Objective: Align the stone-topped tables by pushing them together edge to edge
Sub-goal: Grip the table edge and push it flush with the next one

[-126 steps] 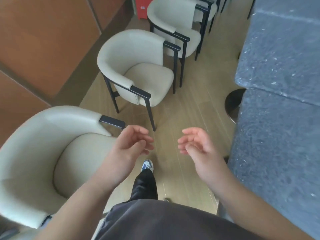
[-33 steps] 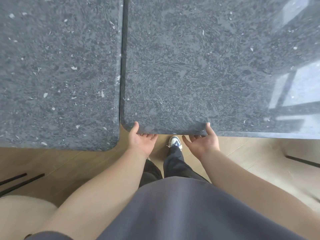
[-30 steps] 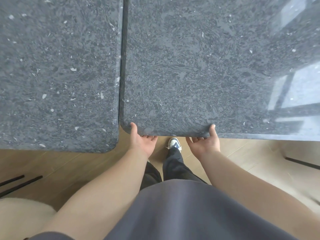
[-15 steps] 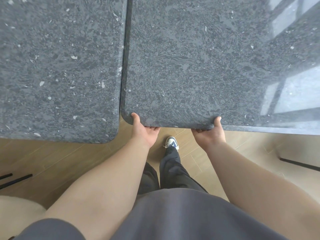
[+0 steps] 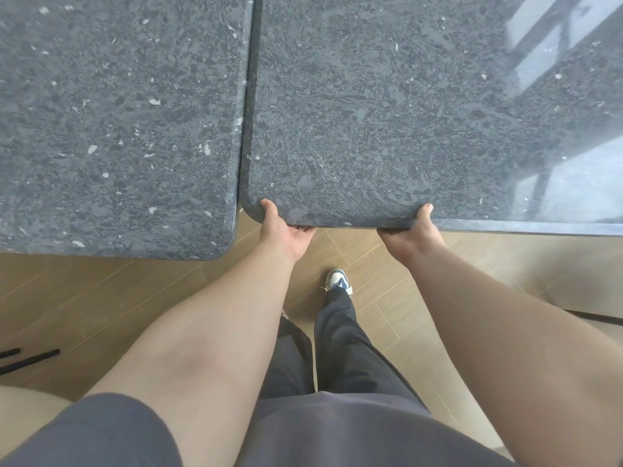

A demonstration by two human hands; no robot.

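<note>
Left hand (image 5: 285,230) and right hand (image 5: 413,232) grip the right table (image 5: 387,112) near edge, thumbs on top

Even, soft daylight; sharp focus throughout. Window glare on the right table (image 5: 387,112), up and right of the right hand (image 5: 413,232). Faint shadow under the slab edge at both grips. Wide-angle bowing at frame edges.
</note>
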